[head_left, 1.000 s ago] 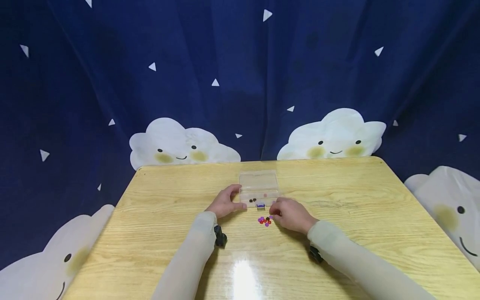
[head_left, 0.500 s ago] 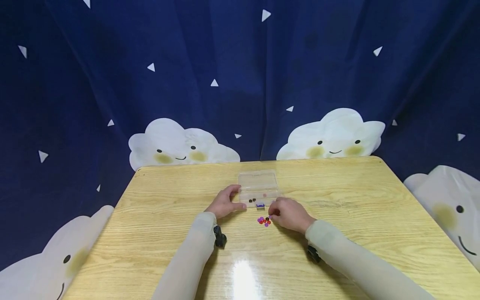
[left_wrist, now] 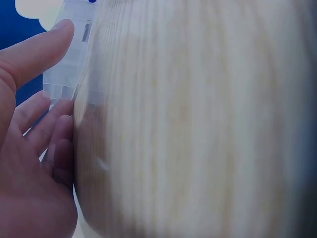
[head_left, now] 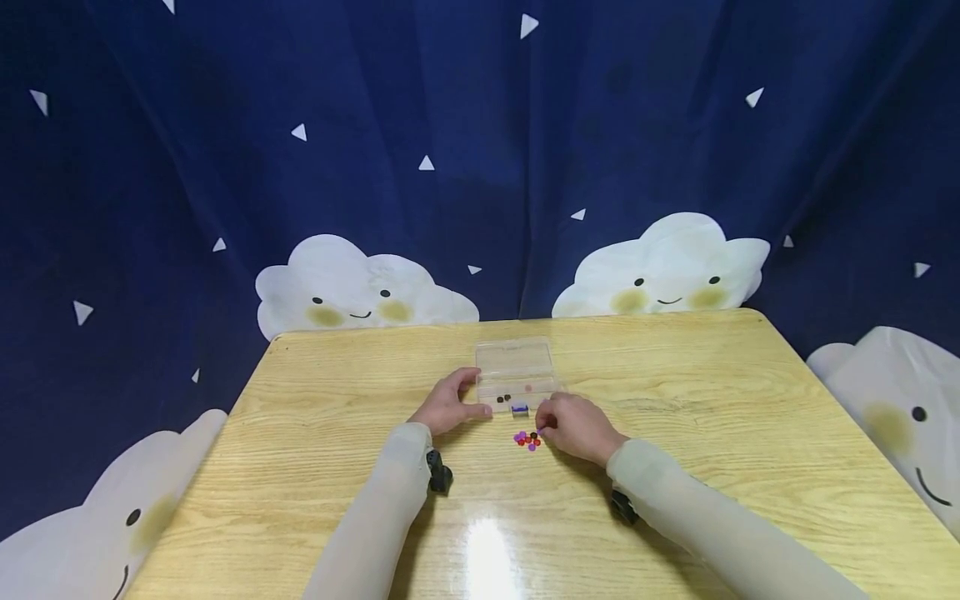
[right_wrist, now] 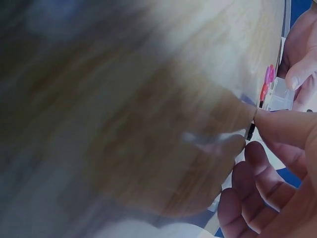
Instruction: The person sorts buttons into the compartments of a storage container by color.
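A clear plastic box [head_left: 517, 395] with its lid lying back stands in the middle of the table. Two dark discs [head_left: 503, 399] and a pink one [head_left: 528, 388] show inside it, and a blue-marked latch [head_left: 520, 410] is at its front. My left hand [head_left: 446, 405] holds the box at its left side, thumb at the front corner and fingers behind. To the front right, my right hand [head_left: 577, 425] has thumb and fingertips together at a small purple disc [head_left: 539, 431], mostly covered by them. Left of these fingertips lie several loose red, purple and black discs [head_left: 527, 441].
The wooden table [head_left: 360, 375] reaches back to a dark blue curtain [head_left: 480, 125] with white cloud shapes. Both forearms rest over the front half, a black wrist camera [head_left: 439, 472] on each. A bright glare [head_left: 489, 550] lies between the sleeves.
The purple disc at my right fingertips is more covered than a second ago. My left hand and the box keep their places; the view shifts slightly.
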Available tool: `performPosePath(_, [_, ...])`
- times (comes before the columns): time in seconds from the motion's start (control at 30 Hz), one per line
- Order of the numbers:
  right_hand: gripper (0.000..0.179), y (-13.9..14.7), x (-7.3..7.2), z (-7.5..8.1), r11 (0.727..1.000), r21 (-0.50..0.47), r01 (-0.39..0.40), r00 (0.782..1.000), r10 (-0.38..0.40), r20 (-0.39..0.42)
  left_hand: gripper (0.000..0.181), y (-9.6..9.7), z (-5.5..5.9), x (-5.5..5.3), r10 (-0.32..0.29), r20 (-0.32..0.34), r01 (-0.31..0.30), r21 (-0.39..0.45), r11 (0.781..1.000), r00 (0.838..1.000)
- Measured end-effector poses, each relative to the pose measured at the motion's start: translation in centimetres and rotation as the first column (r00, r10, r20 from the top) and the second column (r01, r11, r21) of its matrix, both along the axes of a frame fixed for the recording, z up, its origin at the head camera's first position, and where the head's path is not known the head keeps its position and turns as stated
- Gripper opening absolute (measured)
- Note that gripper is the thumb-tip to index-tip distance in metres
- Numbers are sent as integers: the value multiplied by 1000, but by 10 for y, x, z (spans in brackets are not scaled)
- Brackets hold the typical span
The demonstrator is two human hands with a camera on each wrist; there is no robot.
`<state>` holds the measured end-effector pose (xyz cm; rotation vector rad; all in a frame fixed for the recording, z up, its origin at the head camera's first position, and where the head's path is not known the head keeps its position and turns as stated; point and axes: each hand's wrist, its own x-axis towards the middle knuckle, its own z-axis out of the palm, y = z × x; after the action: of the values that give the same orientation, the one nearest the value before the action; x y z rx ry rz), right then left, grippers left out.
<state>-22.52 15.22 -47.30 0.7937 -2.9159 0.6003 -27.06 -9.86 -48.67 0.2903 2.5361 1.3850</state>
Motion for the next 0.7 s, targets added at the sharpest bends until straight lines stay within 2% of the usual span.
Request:
performPosePath(0.17, [16, 0, 0, -1, 1000, -15, 16, 1000, -16, 12, 77, 0, 0, 0, -1, -2, 1, 2, 1000, 1000])
performPosePath(0.7, [12, 1, -2, -1, 1000, -4, -20, 1000, 20, 14, 78, -1, 0, 0, 4, 1, -4, -1, 1000, 1000])
